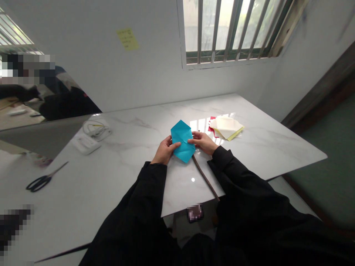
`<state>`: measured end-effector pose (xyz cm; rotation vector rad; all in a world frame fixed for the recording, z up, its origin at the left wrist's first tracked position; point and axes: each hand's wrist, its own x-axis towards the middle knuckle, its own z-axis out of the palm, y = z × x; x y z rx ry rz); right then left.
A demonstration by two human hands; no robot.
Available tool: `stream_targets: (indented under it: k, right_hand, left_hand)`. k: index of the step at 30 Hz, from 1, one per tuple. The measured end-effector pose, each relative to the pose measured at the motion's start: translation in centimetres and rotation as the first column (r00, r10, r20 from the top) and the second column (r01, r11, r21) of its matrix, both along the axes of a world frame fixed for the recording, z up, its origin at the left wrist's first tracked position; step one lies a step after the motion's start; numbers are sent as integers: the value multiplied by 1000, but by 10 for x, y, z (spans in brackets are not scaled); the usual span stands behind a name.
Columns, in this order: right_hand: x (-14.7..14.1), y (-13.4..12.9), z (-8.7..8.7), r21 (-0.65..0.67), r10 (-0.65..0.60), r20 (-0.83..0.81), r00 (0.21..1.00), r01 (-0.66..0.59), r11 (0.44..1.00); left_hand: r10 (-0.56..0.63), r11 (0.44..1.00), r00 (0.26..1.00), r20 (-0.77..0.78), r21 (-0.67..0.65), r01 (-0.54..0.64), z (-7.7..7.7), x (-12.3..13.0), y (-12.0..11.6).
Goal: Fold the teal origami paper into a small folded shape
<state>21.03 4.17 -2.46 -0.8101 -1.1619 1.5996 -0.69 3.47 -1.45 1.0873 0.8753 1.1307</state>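
A blue sheet of folded paper point(182, 136) is held up between my two hands above the white table. My left hand point(165, 149) grips its left edge, thumb on the front face. On the right edge, my right hand point(203, 142) pinches the paper, its thumb near the centre creases. The top and bottom of the paper come to points. Below it, a thin brown stick point(204, 175) lies slanting toward the table's front edge, its upper end hidden behind the paper. The fingers behind the paper are mostly hidden.
Cream, yellow and red papers point(226, 127) lie in a stack to the right. Black-handled scissors point(46, 179) rest at the left. Behind them are a white case point(85, 143) and a coiled white cable point(95, 127). A barred window point(230, 29) is ahead; a person point(61, 92) appears at far left.
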Motion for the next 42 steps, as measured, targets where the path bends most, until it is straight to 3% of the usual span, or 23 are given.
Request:
stream_targets:
  k: [13,34,38,42]
  right_hand:
    - [1,4,-4,76,16,62,998,-21,997]
    - [-3,-2,-1,41,64,50,997,-66,997]
    - [-5,-2,0,55,-20,99,995,15,998]
    - [-2,-2,5,174,-140,152,978,113,978]
  left_hand:
    - [11,1000,997,-70,28,-9,-5,0,3]
    - [43,999,996,-83,10,-42,0,4,-1]
    - [81,996,996,-39,-18,-82,4,5,-2]
    - [191,979,980,48,-87,-186,9,2,0]
